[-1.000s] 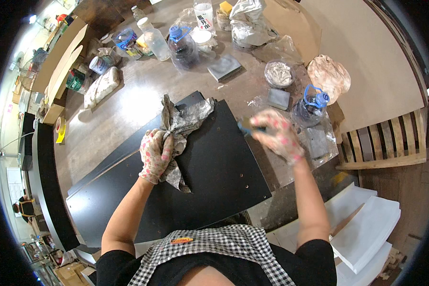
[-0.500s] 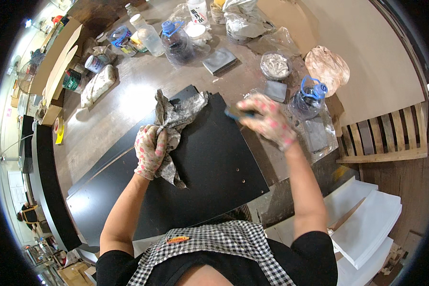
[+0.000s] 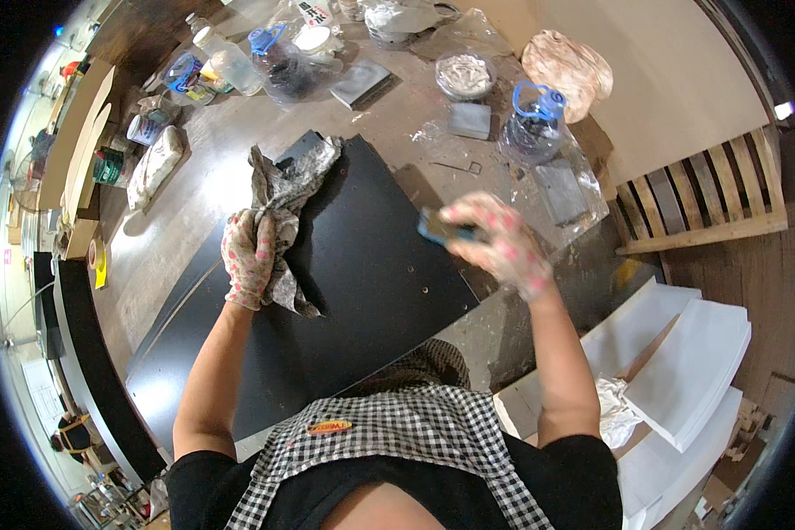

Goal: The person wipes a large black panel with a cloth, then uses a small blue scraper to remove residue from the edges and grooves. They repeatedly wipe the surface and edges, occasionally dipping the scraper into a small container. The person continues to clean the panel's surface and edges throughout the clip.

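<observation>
A large black panel (image 3: 362,252) lies on the table in front of me, with another dark board partly under it. My left hand (image 3: 249,258), in a pink-dotted work glove, is closed on a crumpled grey, stained rag (image 3: 293,193) resting over the panel. Above the panel's right edge, my gloved right hand (image 3: 502,243) grips a small flat block (image 3: 435,227) with a blue side. Motion blurs that hand, and I cannot tell whether the block touches the panel. A thin bent metal wire (image 3: 459,166) lies on the table beyond it.
Bottles and tubs line the far side, including a blue-capped jug (image 3: 278,66). Another blue-capped jug (image 3: 533,128), a bowl of white material (image 3: 464,77) and grey abrasive-looking pads (image 3: 470,121) stand at right. White panels (image 3: 693,371) are stacked at lower right, near a slatted wooden pallet (image 3: 707,199).
My right hand has moved nearer to me along the panel's right side with the block, uncovering the bent wire. My left hand keeps its hold on the rag. The whole view has shifted.
</observation>
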### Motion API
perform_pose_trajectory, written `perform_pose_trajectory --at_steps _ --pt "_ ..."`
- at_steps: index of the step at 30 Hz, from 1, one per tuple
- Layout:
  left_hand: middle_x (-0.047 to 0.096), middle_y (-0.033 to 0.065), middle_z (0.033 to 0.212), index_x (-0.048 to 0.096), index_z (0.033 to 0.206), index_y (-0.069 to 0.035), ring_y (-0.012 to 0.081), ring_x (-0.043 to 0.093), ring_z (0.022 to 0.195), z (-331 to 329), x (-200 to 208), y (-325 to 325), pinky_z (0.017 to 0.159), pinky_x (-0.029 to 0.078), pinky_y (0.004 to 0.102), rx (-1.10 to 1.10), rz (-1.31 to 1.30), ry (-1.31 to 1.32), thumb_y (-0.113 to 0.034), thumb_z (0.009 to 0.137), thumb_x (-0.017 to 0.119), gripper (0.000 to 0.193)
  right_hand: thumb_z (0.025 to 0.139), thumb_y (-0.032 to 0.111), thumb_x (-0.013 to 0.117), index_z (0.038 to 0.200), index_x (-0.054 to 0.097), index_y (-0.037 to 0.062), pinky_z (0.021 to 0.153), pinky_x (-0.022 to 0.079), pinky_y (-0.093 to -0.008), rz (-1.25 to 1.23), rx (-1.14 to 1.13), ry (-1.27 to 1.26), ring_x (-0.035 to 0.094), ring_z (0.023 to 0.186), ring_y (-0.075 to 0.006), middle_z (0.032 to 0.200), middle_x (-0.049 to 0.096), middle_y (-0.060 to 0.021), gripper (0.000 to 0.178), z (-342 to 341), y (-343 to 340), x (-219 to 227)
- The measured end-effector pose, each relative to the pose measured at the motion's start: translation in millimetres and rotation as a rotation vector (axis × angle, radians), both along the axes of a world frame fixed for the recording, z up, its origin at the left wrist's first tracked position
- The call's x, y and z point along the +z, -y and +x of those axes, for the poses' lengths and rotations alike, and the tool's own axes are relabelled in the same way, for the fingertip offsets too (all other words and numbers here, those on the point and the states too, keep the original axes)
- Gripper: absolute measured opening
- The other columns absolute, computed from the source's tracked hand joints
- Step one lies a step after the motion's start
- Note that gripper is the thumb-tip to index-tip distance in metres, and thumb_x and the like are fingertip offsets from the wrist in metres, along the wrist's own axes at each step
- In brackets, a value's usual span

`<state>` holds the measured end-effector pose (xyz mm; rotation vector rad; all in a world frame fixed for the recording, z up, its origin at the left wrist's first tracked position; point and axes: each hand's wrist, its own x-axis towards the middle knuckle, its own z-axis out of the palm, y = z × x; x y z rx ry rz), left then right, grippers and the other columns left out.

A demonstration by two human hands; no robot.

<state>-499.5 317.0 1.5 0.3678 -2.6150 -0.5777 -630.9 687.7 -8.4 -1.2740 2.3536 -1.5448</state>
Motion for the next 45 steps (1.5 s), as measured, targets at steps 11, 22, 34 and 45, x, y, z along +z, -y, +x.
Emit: perform_pose_trajectory --at_steps 11,22,34,45 --pt "0.061 0.021 0.093 0.061 0.094 0.002 0.04 0.058 0.088 0.7 -5.4 4.5 0.079 0.046 0.0447 -0.029 0.005 -0.026 -0.023 0.094 0.06 0.025 0.068 0.01 0.085 0.108 0.07 0.0129 0.087 0.052 -0.0426 0.136 -0.086 0.106 0.064 0.103 -0.0317 0.11 0.067 -0.0107 0.043 73.7 -78.8 18.5" --pt "0.063 0.0159 0.129 0.068 0.113 -0.003 0.0351 0.057 0.124 0.6 13.6 -12.7 0.105 0.044 0.0465 -0.52 -0.035 0.02 -0.016 0.086 0.067 0.031 0.071 0.017 0.088 0.112 0.071 0.013 0.087 0.055 -0.0367 -0.172 -0.09 0.455 0.067 0.101 -0.0242 0.109 0.068 -0.0091 0.045 145.6 -41.2 34.1" --pt "0.047 0.0105 0.151 0.045 0.148 -0.012 0.0331 0.042 0.139 -143.9 15.5 -48.1 0.117 0.03 0.0487 -0.86 -0.558 0.183 -0.033 0.098 0.051 0.054 0.068 0.012 0.088 0.111 0.066 0.0102 0.079 0.056 -0.0395 -0.387 -0.053 0.121 0.067 0.093 -0.0307 0.106 0.067 -0.0105 0.049 162.2 87.6 -7.0" --pt "0.066 0.0077 0.123 0.067 0.118 -0.015 0.0272 0.062 0.115 -84.2 7.0 -231.8 0.101 0.047 0.0452 -1.769 -0.342 0.325 -0.045 0.094 0.057 0.039 0.071 0.008 0.084 0.112 0.067 0.0102 0.087 0.053 -0.0405 -0.377 0.093 0.262 0.067 0.101 -0.0314 0.11 0.068 -0.0127 0.045 163.9 79.8 -8.1"
